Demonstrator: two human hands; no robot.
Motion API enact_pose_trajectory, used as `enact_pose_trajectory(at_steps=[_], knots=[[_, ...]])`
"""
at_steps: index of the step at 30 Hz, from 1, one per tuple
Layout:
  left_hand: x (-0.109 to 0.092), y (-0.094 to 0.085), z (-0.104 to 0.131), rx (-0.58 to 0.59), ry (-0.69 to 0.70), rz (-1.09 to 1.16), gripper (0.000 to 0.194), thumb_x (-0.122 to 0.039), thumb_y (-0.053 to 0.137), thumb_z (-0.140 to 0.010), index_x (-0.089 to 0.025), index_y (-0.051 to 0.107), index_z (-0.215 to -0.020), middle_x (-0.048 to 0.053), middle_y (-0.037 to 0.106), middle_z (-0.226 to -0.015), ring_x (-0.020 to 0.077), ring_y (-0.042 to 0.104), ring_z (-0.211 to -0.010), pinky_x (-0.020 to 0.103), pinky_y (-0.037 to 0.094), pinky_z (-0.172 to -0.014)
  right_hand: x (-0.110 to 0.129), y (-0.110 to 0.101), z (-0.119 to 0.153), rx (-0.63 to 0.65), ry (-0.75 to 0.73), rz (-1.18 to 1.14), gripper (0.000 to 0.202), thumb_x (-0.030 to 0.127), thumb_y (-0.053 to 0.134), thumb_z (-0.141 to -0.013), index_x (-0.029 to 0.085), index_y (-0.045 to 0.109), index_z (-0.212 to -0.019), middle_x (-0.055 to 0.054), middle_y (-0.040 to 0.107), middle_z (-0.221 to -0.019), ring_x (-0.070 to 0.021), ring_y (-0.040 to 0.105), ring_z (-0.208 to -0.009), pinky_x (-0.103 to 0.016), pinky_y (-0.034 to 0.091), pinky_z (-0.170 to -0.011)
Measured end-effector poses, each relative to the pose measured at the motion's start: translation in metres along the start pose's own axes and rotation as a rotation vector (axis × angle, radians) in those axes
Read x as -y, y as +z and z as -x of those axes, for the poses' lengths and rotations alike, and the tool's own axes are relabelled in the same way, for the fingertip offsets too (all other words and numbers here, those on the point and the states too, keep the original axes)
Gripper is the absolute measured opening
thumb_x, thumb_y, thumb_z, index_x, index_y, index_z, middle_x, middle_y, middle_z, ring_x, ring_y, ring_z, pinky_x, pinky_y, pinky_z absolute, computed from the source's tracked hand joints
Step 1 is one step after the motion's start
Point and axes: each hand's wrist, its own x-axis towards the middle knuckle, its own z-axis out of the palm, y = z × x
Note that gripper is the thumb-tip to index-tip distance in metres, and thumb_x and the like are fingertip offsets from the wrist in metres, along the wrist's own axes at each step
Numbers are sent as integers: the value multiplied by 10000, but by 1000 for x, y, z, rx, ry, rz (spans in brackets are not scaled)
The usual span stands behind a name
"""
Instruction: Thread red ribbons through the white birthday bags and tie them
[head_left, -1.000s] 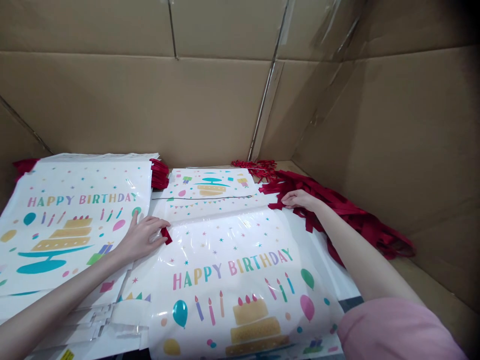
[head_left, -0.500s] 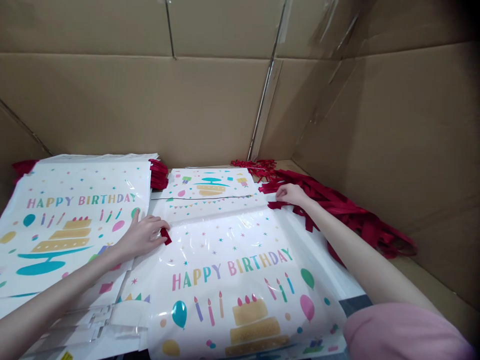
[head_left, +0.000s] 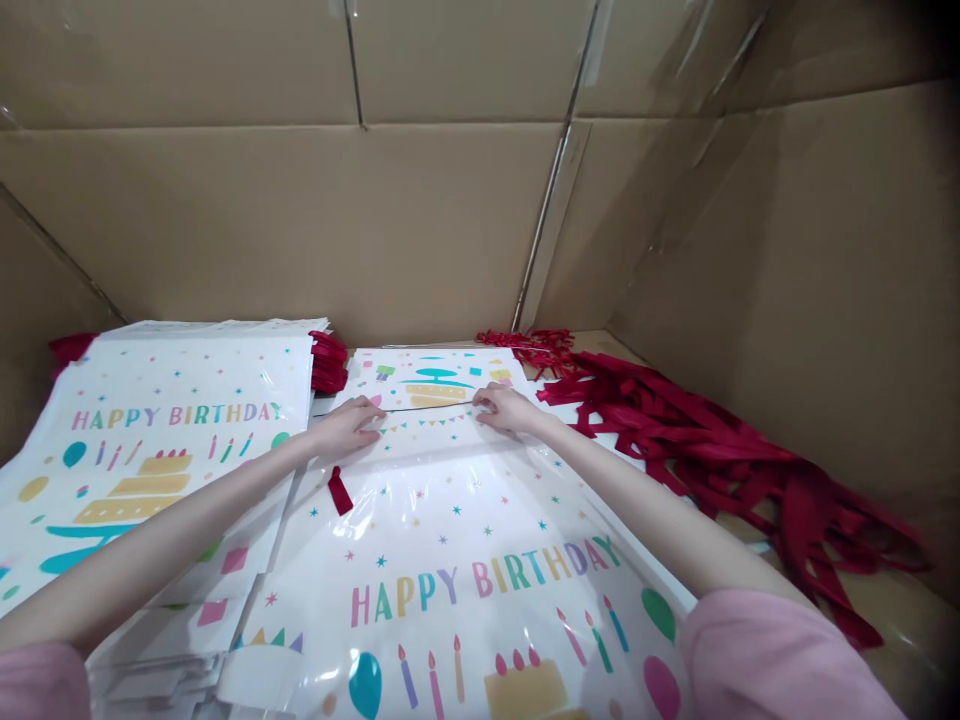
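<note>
A thin dark rod [head_left: 427, 407] lies across the top of the front printed birthday sheet [head_left: 450, 500]. At the rod's left end is my left hand [head_left: 349, 428], its thumb and fingers closing on it. My right hand [head_left: 504, 408] pinches the rod farther right, near the printed cake. A short red ribbon piece [head_left: 340, 491] rests on the sheet's upper left, below my left hand, touched by neither hand.
To the left is a stack of birthday sheets [head_left: 176, 380] with red ribbon ends [head_left: 328, 362] at its side. A heap of red ribbons [head_left: 675, 420] spreads along the right. Cardboard walls [head_left: 450, 220] rise behind and at both sides.
My left hand has let go of the red ribbon piece and moved up and right to the rod. My right hand has left the ribbon heap and moved left onto the rod. The ribbon heap has spread rightward.
</note>
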Motion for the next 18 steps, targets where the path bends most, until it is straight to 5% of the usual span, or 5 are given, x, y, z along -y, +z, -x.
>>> enact_pose_trajectory(at_steps=[3, 10, 18], knots=[[11, 1, -15, 24, -47, -8, 417, -390, 539, -752, -214, 563, -1130, 72, 522, -1094, 224, 509, -1033, 283, 405, -841, -14, -1, -13, 25, 14, 28, 327, 278, 640, -737, 174, 602, -1044, -73, 561, -962, -190, 515, -920, -237, 368, -761], [24, 5, -39, 92, -128, 40, 225, -363, 630, -670, -169, 567, -764, 1, 599, -743, 139, 550, -659, 204, 340, -552, -10, -12, -27, 126, 34, 14, 248, 236, 715, -654, 168, 610, -869, -32, 598, -852, -155, 521, -774, -206, 329, -623], [2, -9, -12, -112, -35, 32, 115, -284, 532, -766, -176, 563, -788, 15, 595, -840, 146, 546, -752, 238, 362, -652, -1, -26, -6, -31, 6, 13, 150, 191, 609, -754, 175, 583, -900, -22, 602, -786, -147, 518, -733, -213, 306, -615]])
